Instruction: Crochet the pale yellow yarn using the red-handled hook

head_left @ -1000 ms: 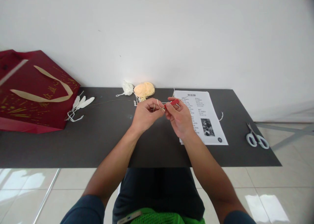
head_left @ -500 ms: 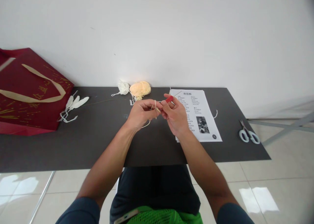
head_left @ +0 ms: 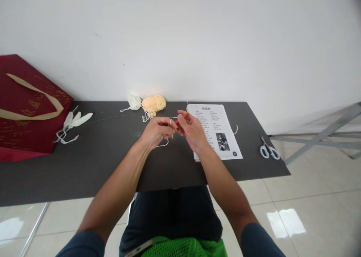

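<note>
Scissors (head_left: 266,144) lie right of apparently stacked sheets (head_left: 211,131).

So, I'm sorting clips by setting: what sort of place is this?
Probably a simple craft corner indoors, judging by the peach yarn ball, the printed sheet and the scissors, all lying on one dark table.

A: Specify your handle (head_left: 185,115) and strand (head_left: 163,145).
B: Red handle; cream strand.
A: Your left ball (head_left: 134,102) and right ball (head_left: 153,103)?
B: White and peach, respectively.
A: State the remaining finishes.
B: Your bag (head_left: 34,136) is dark red, gold-lettered and gold-streaked; its strap (head_left: 58,106), beige. Your sheet (head_left: 216,127) is white, black-printed. Your table (head_left: 113,121) is plain dark grey; your sleeves (head_left: 81,244), navy.
</note>
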